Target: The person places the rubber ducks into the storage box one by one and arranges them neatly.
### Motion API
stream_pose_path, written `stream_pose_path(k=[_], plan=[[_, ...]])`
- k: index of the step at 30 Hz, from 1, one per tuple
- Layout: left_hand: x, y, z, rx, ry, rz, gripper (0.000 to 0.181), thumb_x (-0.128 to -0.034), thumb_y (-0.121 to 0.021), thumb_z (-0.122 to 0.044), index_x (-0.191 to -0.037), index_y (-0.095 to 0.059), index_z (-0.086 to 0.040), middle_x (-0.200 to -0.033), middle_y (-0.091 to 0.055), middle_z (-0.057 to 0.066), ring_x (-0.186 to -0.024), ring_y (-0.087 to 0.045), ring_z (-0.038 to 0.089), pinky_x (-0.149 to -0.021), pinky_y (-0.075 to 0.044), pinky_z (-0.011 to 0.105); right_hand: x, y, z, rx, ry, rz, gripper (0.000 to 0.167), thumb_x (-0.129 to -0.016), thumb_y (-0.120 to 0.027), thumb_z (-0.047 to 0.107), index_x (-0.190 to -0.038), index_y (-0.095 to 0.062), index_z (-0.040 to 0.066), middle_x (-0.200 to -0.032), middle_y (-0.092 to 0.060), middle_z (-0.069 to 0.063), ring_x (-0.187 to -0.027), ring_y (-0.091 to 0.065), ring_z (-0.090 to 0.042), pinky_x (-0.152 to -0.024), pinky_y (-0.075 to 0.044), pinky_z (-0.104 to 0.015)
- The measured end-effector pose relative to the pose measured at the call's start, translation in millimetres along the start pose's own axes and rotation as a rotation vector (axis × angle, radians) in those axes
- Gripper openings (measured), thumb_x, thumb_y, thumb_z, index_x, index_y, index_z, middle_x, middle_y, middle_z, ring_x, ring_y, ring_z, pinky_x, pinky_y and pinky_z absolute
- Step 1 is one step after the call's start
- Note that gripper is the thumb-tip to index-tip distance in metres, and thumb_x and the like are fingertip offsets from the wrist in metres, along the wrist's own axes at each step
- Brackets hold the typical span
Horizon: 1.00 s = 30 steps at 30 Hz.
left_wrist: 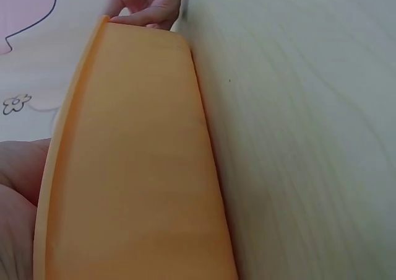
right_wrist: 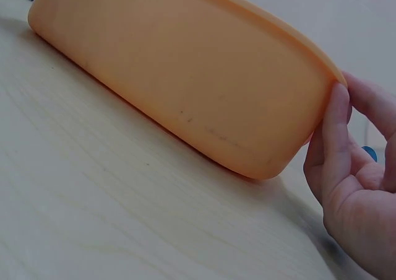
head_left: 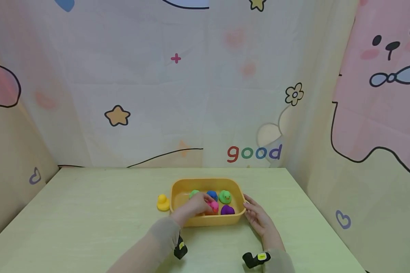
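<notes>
A yellow-orange plastic bin (head_left: 210, 221) stands on the table holding several small rubber ducks. My left hand (head_left: 197, 204) reaches over its near wall, fingers bent down around a pink rubber duck (head_left: 214, 206); a reddish thing shows just under that duck. In the left wrist view the bin's wall hides those fingertips. My right hand (head_left: 259, 218) holds the bin's right end, thumb and fingers at the rim, as the right wrist view also shows. Inside, a green duck (head_left: 225, 196), a blue duck (head_left: 212, 195) and a purple duck (head_left: 227, 210) lie near the left hand.
A yellow duck (head_left: 163, 203) sits on the table just outside the bin's left end. Another green duck (head_left: 194, 193) is partly hidden behind the left hand. The pale wooden table (head_left: 106, 212) meets printed cloth walls (head_left: 150, 94) at the back and both sides.
</notes>
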<state>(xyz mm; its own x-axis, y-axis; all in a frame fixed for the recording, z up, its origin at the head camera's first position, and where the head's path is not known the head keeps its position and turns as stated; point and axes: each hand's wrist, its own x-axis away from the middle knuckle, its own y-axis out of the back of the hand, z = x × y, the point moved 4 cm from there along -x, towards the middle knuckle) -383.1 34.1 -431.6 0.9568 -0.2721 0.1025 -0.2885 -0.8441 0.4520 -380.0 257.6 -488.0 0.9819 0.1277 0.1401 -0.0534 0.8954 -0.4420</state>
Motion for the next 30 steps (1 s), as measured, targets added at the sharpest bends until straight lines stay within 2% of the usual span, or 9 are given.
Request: stream_pose_path(k=[3, 6, 10, 16, 21, 24, 26, 27, 30], plan=[[-2.2, -2.5, 0.7, -0.062, -0.014, -0.002, 0.027, -0.0746, -0.076, 0.006, -0.101, -0.071, 0.003, -0.088, -0.062, 0.009, -0.066, -0.048, 0.013, -0.053, -0.043, 0.019, 0.5, 0.5, -0.2, -0.002, 0.005, -0.005, 0.049, -0.097, -0.049, 0.001, -0.145, -0.036, 0.006, -0.109, -0.060, 0.002, -0.087, -0.063, -0.002, -0.077, -0.052, -0.010], [-4.7, -4.2, 0.9, -0.146, -0.036, -0.009, 0.023, -0.0739, -0.077, 0.006, -0.097, -0.073, 0.002, -0.082, -0.061, 0.006, -0.069, -0.048, 0.014, -0.056, -0.041, 0.019, 1.0, 0.7, 0.2, -0.003, 0.012, -0.017, 0.048, -0.097, -0.049, 0.001, -0.143, -0.038, 0.007, -0.108, -0.061, 0.002, -0.087, -0.063, -0.003, -0.077, -0.053, -0.011], [-5.2, -5.5, 0.0, -0.236, -0.063, -0.017, 0.020, -0.0749, -0.076, 0.004, -0.094, -0.073, 0.001, -0.080, -0.060, 0.005, -0.072, -0.047, 0.016, -0.059, -0.040, 0.021, 0.7, 0.3, 0.3, -0.002, 0.001, -0.019, 0.046, -0.098, -0.048, 0.001, -0.142, -0.040, 0.008, -0.109, -0.060, 0.002, -0.087, -0.063, -0.003, -0.078, -0.052, -0.010], [-2.3, -6.7, -2.7, -0.340, -0.080, -0.028, 0.017, -0.0766, -0.076, 0.002, -0.093, -0.072, 0.000, -0.080, -0.061, 0.005, -0.071, -0.047, 0.016, -0.060, -0.040, 0.021, 1.6, 0.3, -0.2, 0.005, -0.001, -0.012, 0.052, -0.098, -0.048, 0.001, -0.148, -0.033, 0.006, -0.111, -0.060, 0.002, -0.089, -0.063, -0.002, -0.079, -0.052, -0.010], [-1.0, -5.7, -4.6, -0.372, -0.087, -0.012, 0.018, -0.0785, -0.074, 0.002, -0.096, -0.073, -0.001, -0.088, -0.066, 0.008, -0.075, -0.049, 0.017, -0.066, -0.046, 0.024, 1.8, 0.7, -0.5, -0.018, 0.000, -0.012, 0.042, -0.098, -0.049, 0.000, -0.138, -0.045, 0.012, -0.111, -0.061, 0.002, -0.089, -0.063, -0.003, -0.078, -0.053, -0.011], [1.5, -3.3, -7.2, -0.399, -0.127, 0.021, 0.022, -0.0789, -0.071, 0.004, -0.101, -0.074, 0.000, -0.097, -0.069, 0.011, -0.081, -0.053, 0.020, -0.071, -0.047, 0.026, 1.0, 0.4, -0.5, -0.023, -0.006, -0.004, 0.035, -0.098, -0.048, 0.000, -0.130, -0.049, 0.015, -0.110, -0.062, 0.002, -0.089, -0.064, -0.003, -0.078, -0.053, -0.011], [4.7, 0.0, -9.5, -0.404, -0.157, 0.055, 0.027, -0.0794, -0.070, 0.006, -0.106, -0.073, 0.000, -0.106, -0.070, 0.014, -0.089, -0.058, 0.023, -0.078, -0.051, 0.028, 0.8, -0.1, -0.1, -0.014, -0.010, 0.000, 0.037, -0.098, -0.048, 0.001, -0.132, -0.048, 0.015, -0.110, -0.062, 0.003, -0.089, -0.064, -0.003, -0.078, -0.052, -0.010], [6.8, 2.5, -11.1, -0.389, -0.160, 0.073, 0.031, -0.0787, -0.069, 0.007, -0.109, -0.072, 0.001, -0.111, -0.069, 0.015, -0.091, -0.059, 0.026, -0.077, -0.051, 0.030, 0.7, -0.2, 0.1, -0.007, -0.009, 0.000, 0.040, -0.098, -0.048, 0.001, -0.136, -0.045, 0.013, -0.110, -0.062, 0.003, -0.089, -0.063, -0.003, -0.078, -0.052, -0.010], [13.3, 14.8, -17.2, -0.323, -0.163, 0.120, 0.040, -0.0778, -0.070, 0.007, -0.117, -0.067, 0.001, -0.121, -0.065, 0.019, -0.102, -0.060, 0.032, -0.083, -0.054, 0.037, 0.4, -0.5, 0.1, 0.004, -0.010, -0.010, 0.049, -0.098, -0.047, 0.001, -0.145, -0.036, 0.008, -0.110, -0.062, 0.003, -0.088, -0.063, -0.002, -0.079, -0.052, -0.010]])
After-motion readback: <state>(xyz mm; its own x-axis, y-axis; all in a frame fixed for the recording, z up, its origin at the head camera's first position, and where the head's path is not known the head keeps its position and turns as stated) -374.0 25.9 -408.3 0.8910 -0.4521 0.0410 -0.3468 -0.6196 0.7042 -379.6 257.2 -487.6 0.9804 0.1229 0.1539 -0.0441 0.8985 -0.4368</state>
